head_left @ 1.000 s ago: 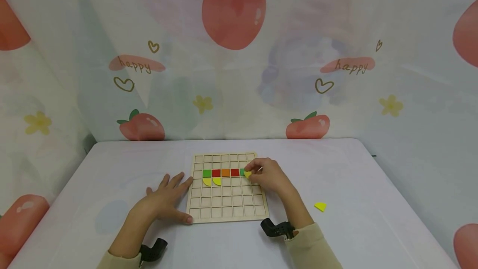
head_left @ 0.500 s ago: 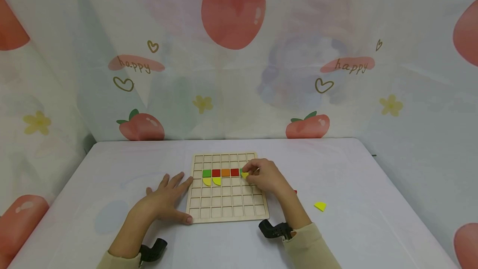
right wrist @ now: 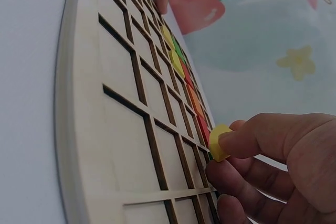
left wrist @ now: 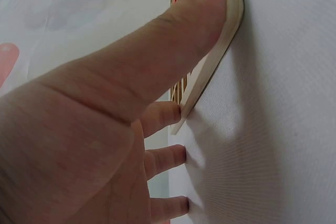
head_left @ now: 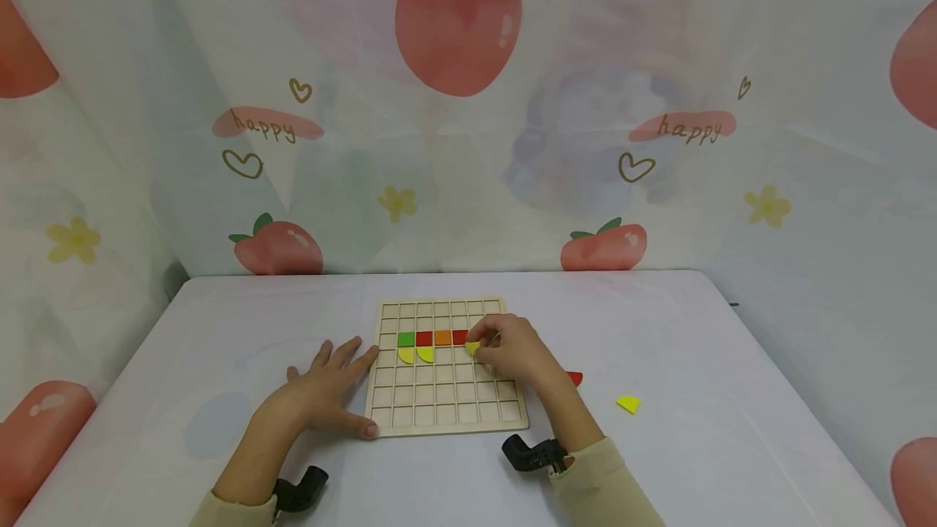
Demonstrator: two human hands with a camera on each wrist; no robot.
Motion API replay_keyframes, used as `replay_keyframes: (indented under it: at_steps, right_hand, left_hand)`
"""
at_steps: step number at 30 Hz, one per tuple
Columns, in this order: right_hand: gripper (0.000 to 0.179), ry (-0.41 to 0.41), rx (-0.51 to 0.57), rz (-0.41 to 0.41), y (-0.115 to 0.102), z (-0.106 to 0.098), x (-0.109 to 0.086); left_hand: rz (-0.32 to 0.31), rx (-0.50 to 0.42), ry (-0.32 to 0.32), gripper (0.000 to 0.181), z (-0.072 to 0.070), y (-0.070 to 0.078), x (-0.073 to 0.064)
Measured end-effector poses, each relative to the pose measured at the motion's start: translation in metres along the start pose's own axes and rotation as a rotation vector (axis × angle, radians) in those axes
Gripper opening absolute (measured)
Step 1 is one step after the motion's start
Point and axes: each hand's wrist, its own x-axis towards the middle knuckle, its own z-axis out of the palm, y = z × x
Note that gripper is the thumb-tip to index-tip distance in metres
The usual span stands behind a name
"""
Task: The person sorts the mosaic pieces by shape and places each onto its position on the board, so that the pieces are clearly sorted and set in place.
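A wooden grid board [head_left: 446,394] lies on the table. One row holds square tiles: a green tile [head_left: 406,340], a red tile [head_left: 424,338], an orange tile [head_left: 442,337] and another red tile [head_left: 459,337]. Below the first two sit two yellow quarter-circle tiles [head_left: 424,354]. Between thumb and finger, my right hand [head_left: 515,346] pinches a yellow tile [right wrist: 219,141] over the board, by the right end of that row. My left hand [head_left: 322,397] spreads its fingers at the board's left side, its thumb [left wrist: 173,40] resting on the near corner.
To the right of the board, a yellow quarter-circle tile [head_left: 628,404] lies on the white tabletop [head_left: 703,446]. A red tile [head_left: 575,378] shows partly behind my right forearm. A patterned cloth [head_left: 468,153] hangs behind the table.
My right hand has shifted slightly left and toward me with the yellow tile, covering the green tile at the row's end. The red tile beside the forearm has come into view. My left hand stays put.
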Motion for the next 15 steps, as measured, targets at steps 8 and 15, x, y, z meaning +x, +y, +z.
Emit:
replay_keyframes:
  at_steps: [8, 15]
  right_hand:
    - [0.015, -0.008, -0.014, -0.007, -0.0035, 0.0030, -0.0013]
    - [0.014, -0.004, -0.013, -0.010, -0.0062, 0.0065, -0.0015]
  left_hand:
    - [-0.006, 0.014, -0.008, 0.121, 0.0009, 0.0007, 0.0018]
    - [-0.008, 0.007, -0.004, 0.121, -0.0002, 0.0010, 0.0007]
